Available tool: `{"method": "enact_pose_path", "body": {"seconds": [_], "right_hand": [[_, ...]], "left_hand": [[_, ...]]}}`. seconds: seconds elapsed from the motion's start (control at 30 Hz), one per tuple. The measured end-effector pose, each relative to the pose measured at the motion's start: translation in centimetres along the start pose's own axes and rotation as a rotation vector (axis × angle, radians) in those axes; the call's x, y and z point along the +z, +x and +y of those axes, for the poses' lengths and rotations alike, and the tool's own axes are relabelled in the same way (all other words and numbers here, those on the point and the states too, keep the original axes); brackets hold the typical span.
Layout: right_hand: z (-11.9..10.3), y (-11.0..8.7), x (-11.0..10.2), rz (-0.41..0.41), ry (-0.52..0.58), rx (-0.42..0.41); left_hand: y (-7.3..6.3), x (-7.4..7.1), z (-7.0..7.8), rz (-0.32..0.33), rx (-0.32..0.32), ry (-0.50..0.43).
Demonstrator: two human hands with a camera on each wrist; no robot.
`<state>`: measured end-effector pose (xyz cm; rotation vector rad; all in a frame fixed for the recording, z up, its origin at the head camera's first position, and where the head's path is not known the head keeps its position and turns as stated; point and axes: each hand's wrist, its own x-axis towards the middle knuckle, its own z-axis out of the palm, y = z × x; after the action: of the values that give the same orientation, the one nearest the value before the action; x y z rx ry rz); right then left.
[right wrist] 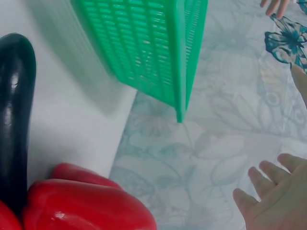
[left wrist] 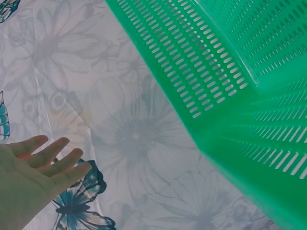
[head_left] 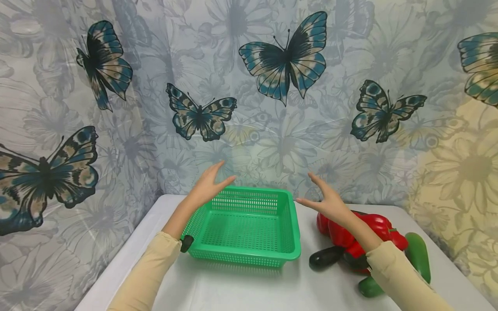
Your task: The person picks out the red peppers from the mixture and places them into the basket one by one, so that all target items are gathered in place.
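A green plastic basket (head_left: 241,255) with slotted walls stands on the white table, and nothing lies inside it. My left hand (head_left: 209,186) is held in the air over its back left corner, fingers straight and thumb spread. In the left wrist view that hand (left wrist: 41,177) shows an empty palm beside the basket wall (left wrist: 192,72). My right hand (head_left: 328,203) hovers right of the basket, thumb apart from straight fingers, holding nothing. Below the right forearm lies a pile of red bell peppers (head_left: 375,224), with a dark eggplant (head_left: 326,258) in front.
Green cucumbers (head_left: 418,255) lie at the right of the pile, one (head_left: 369,287) nearer the front, partly behind the right sleeve. The white table (head_left: 233,289) ends at the back against a curtain (head_left: 268,142) printed with butterflies and flowers. A black band (head_left: 186,244) shows at the left wrist.
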<state>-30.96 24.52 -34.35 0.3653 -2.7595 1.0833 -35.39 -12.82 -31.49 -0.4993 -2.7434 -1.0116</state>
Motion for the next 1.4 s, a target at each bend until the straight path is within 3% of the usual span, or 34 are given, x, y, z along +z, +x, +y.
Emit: {"method": "enact_pose_path", "body": {"seconds": [0.3, 0.63, 0.9, 1.4], "right_hand": [[0.4, -1.3, 0.0, -0.008, -0.002, -0.019], [0.8, -2.8, -0.2, -0.042, 0.036, -0.030], [1.7, -4.1, -0.9, -0.052, -0.003, -0.005], [3.9, -6.1, -2.3, -0.049, 0.037, 0.008]], "left_hand": [[-1.7, -0.3, -0.8, -0.002, 0.040, -0.037], [-3.7, -0.9, -1.9, -0.004, 0.010, -0.061], [-4.5, -0.9, -3.4, 0.007, 0.007, -0.063], [-5.7, -1.2, -6.6, 0.051, -0.033, -0.111]]}}
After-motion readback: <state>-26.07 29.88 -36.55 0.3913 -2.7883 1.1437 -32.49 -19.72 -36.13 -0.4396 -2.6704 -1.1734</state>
